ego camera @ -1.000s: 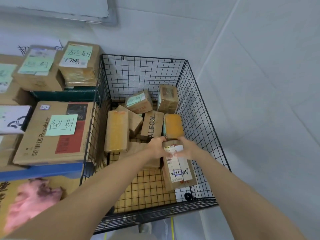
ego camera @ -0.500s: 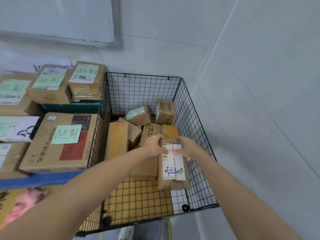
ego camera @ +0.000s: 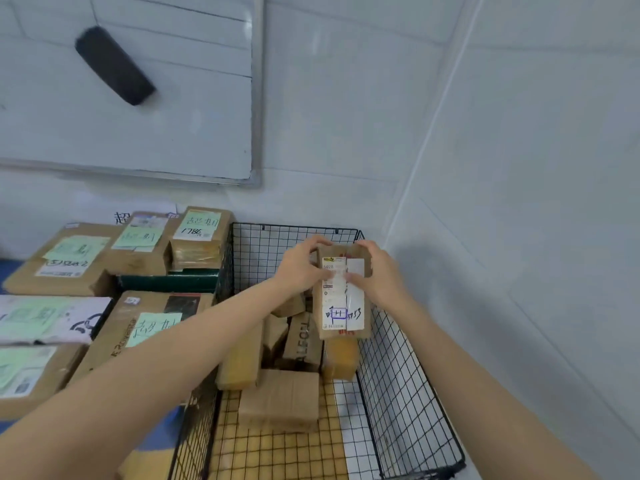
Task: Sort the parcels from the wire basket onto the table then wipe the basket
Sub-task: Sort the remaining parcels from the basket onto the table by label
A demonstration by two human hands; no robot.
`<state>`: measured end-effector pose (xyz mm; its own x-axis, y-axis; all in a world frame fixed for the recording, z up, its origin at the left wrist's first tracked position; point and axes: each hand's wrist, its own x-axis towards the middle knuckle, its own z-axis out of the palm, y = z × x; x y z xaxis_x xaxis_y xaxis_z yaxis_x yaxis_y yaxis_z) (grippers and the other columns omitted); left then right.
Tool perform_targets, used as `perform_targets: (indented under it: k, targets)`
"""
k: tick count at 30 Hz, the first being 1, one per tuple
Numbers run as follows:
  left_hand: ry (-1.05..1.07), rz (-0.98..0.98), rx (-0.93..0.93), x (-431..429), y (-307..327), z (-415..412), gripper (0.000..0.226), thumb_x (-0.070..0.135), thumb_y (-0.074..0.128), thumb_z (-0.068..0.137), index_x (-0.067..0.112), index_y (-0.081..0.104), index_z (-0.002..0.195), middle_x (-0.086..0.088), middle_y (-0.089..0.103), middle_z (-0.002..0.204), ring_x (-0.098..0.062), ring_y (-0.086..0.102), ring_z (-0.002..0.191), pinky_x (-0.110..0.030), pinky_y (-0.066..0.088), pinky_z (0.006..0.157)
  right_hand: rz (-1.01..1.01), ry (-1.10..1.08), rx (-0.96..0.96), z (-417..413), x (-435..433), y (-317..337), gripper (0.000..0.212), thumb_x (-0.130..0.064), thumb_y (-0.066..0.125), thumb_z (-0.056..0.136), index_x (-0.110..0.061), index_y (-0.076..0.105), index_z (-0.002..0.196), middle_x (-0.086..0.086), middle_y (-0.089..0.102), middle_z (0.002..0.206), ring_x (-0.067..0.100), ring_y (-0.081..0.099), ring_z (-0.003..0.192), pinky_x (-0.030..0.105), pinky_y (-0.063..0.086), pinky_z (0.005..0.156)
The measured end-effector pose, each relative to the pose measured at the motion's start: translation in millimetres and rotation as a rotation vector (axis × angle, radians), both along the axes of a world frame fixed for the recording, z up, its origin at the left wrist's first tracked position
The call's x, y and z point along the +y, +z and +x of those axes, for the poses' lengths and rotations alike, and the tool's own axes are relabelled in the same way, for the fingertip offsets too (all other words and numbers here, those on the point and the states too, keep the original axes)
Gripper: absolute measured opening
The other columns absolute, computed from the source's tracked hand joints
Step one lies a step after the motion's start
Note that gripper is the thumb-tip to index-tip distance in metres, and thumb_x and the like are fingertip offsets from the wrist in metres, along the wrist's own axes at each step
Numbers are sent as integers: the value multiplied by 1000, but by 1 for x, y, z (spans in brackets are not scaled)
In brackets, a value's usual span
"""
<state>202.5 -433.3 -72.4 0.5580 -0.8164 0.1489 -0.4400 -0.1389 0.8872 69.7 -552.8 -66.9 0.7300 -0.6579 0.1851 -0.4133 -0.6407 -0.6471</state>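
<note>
Parcel sorting room: labelled cartons (ego camera: 152, 327), wire basket (ego camera: 398, 358), whiteboard (ego camera: 138, 133).

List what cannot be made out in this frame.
Head view only.
- Print on held parcel: too small and blurred; left hand and right hand cover its top.
- Basket near rim: cut by bottom edge.
- Other parcels: partly hidden by held parcel and left forearm.
- Boxes at left: cut by left edge.

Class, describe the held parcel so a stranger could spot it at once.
Find the black wire basket in the wall corner. Above it, the left hand and right hand grip one upright brown parcel. It alone is lifted, its white label showing handwriting.
</note>
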Motion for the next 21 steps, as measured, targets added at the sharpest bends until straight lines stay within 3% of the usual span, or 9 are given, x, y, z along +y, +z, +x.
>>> perform_targets:
  k: [2,4,7,9,12,15,18,21]
  targets:
    - [0,-86,-37,6,21,4,51,0,75,81,16,55,125,0,58,125,-20,66,95,-15,55,67,-31,1,-139,6,2,10,61,-21,76,84,-26,46,137,0,54,133,19,53,121,47,48,101]
    - [4,-162,-74,11,37,6,51,1,76,81,18,55,124,3,58,125,-16,64,96,-9,51,67,-41,4,-258,11,6,22,61,-22,76,84,-28,46,136,-3,51,135,15,49,125,42,44,108]
    - [15,-250,-125,18,52,8,50,6,78,80,23,56,122,5,59,130,-15,63,107,-17,55,78,-52,33,-399,16,14,41,55,-24,77,83,-30,49,130,-3,46,134,8,46,123,30,38,109]
    - [20,-312,-83,22,59,10,48,3,77,80,22,57,119,4,56,132,-17,61,114,-27,59,80,-44,51,-466,18,18,52,47,-25,78,83,-31,51,121,-3,44,132,9,47,119,30,43,105]
    - [33,-402,-25,29,69,11,45,3,77,81,18,56,118,3,53,136,-18,58,117,-17,56,77,3,64,-548,20,26,66,32,-26,75,86,-27,54,111,-2,42,130,4,49,113,17,51,89]
    - [52,-458,32,35,77,9,51,8,77,82,20,51,125,7,52,134,-13,58,114,-16,55,76,36,51,-645,20,32,77,24,-21,71,90,-19,54,106,3,43,130,-1,49,111,3,48,78]
    - [85,-502,0,39,85,10,64,14,78,83,22,44,137,7,50,131,-9,57,112,-11,51,79,103,92,-696,20,38,83,35,-17,71,89,-23,49,115,2,44,133,6,51,117,6,50,78]
    - [120,-495,-14,43,90,15,75,19,78,83,25,37,146,5,48,121,-9,58,109,-20,52,82,103,164,-696,19,41,86,61,-14,76,84,-32,43,131,-5,39,142,4,48,124,6,48,83]
